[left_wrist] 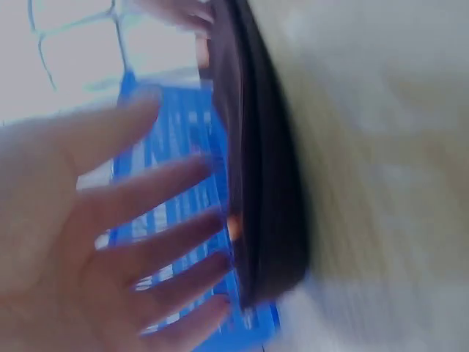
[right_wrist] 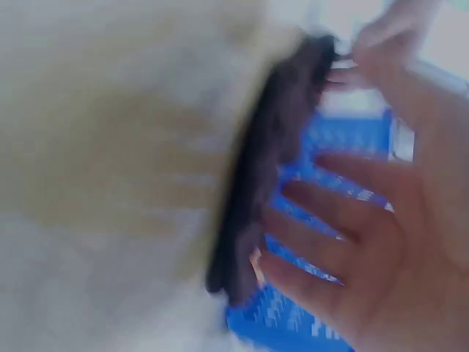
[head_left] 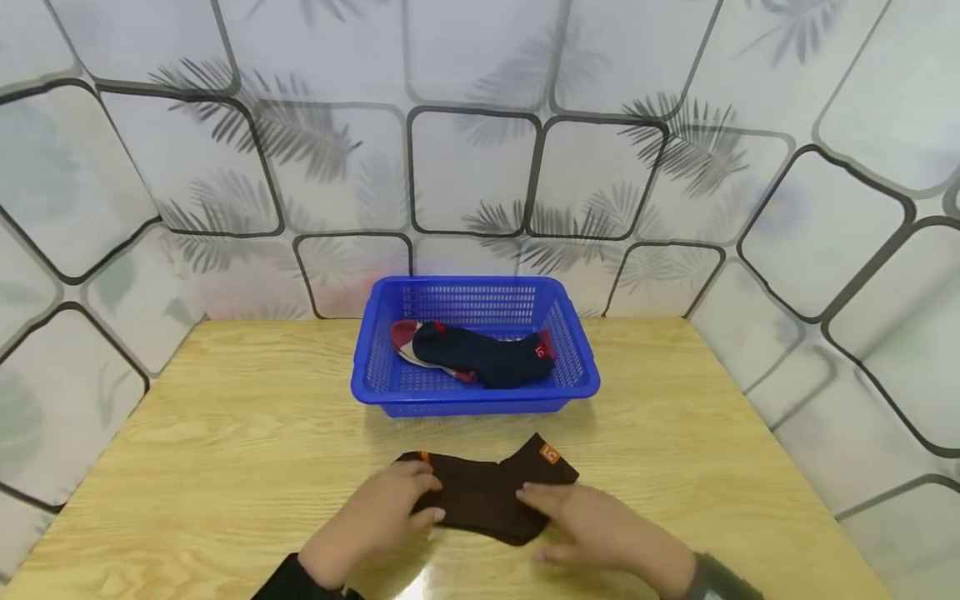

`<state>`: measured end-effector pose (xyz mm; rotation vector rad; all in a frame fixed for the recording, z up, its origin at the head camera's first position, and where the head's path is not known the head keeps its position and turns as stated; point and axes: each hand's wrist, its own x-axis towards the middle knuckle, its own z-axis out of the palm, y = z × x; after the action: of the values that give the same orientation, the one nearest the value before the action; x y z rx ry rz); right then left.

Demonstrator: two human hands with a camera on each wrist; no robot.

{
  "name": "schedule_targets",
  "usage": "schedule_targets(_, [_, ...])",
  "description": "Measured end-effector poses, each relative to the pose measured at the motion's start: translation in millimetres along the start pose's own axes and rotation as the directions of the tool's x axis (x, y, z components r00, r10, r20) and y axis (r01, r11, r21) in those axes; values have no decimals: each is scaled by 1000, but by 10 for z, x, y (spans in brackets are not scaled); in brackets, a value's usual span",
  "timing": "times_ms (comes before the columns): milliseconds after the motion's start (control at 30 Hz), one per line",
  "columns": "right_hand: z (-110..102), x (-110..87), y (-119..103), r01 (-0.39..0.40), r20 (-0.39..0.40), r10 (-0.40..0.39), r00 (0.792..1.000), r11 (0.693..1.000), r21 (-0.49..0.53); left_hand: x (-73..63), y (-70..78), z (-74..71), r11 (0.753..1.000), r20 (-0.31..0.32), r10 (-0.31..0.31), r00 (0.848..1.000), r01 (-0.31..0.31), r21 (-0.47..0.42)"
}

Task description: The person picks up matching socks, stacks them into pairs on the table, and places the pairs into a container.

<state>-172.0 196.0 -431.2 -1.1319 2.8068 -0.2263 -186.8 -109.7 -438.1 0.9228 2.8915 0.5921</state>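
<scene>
A dark brown ankle sock (head_left: 483,496), or a pair laid together, lies flat on the table with its toe to the left and its cuff to the upper right. The cuff bears an orange "LC" label (head_left: 551,452). Over the toe end rests my left hand (head_left: 393,504); its fingers (left_wrist: 157,246) are spread and nearly straight, fingertips right at the fabric. My right hand (head_left: 600,529) reaches the sock near the heel and cuff. In the right wrist view its extended fingers (right_wrist: 315,242) meet the sock's surface, with nothing gripped.
Behind the sock stands a blue plastic basket (head_left: 476,398) against the patterned wall (head_left: 472,167). Inside are dark navy socks (head_left: 487,354) with a red label, lying over a red and pale sock (head_left: 405,335). The wooden table (head_left: 247,425) ends at walls on both sides.
</scene>
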Motion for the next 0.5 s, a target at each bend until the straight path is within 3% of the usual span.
schedule_targets(33, [-40, 55, 36, -79, -48, 81, 996, 996, 38, 36, -50, -22, 999, -62, -38, 997, 38, 0])
schedule_targets(100, [-85, 174, 123, -231, -133, 242, 961, 968, 94, 95, -145, -52, 989, -137, -149, 979, 149, -12])
schedule_targets(133, [-87, 233, 171, -298, -152, 312, 938, 948, 108, 124, -190, -62, 980, -153, -197, 968, 196, -19])
schedule_targets(200, [-66, 339, 240, -406, -128, 419, 899, 907, 113, 171, -260, -58, 960, -119, -279, 953, 277, -40])
schedule_targets(300, [22, 451, 306, -479, -44, 487, 872, 869, 124, 229, -320, -4, 944, -47, -326, 944, 323, -67])
schedule_targets(367, [75, 495, 326, -504, 1, 511, 859, 847, 167, 261, -336, 42, 940, -37, -333, 942, 329, -86])
schedule_targets(433, [103, 521, 345, -505, 22, 512, 859, 837, 212, 281, -335, 60, 941, -36, -331, 943, 327, -85])
schedule_targets(500, [92, 524, 350, -470, 20, 480, 877, 850, 239, 283, -319, 44, 950, -52, -308, 950, 305, -65])
